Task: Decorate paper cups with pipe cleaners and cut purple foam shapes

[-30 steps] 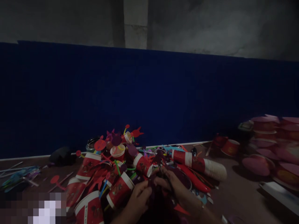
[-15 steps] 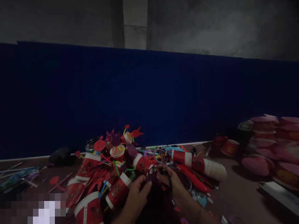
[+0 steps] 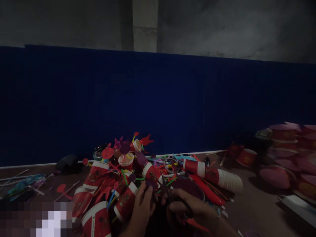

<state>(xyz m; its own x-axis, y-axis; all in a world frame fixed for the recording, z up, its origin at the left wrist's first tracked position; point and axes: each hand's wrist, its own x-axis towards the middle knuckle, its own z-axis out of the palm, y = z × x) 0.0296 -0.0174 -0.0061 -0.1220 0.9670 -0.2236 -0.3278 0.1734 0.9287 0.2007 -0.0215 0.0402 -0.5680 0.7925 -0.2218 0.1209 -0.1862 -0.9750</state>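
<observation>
My right hand (image 3: pixel 184 205) is closed round the handles of a pair of dark scissors (image 3: pixel 166 188), with the blades pointing up and away from me. Between the thumb and fingers of my left hand (image 3: pixel 145 202) is a small piece of dark purple paper (image 3: pixel 150 185), just left of the blades. Just beyond both hands lies a red paper cup (image 3: pixel 151 171) on its side. Another red and white cup (image 3: pixel 126 201) leans beside my left hand. Dim light makes the edges of the purple piece hard to see.
Red cups with cut-out shapes and coloured straws (image 3: pixel 95 176) pile up on the left. A stack of nested paper cups (image 3: pixel 225 179) lies at right, near a red pouch-like thing (image 3: pixel 207 191). Pink-topped cups (image 3: pixel 283 146) stand far right. A blue panel (image 3: pixel 158 105) rises behind the table.
The scissors and my right hand have come down and turned, with the blades now near the purple paper. My left hand has lifted the purple piece slightly up and left.
</observation>
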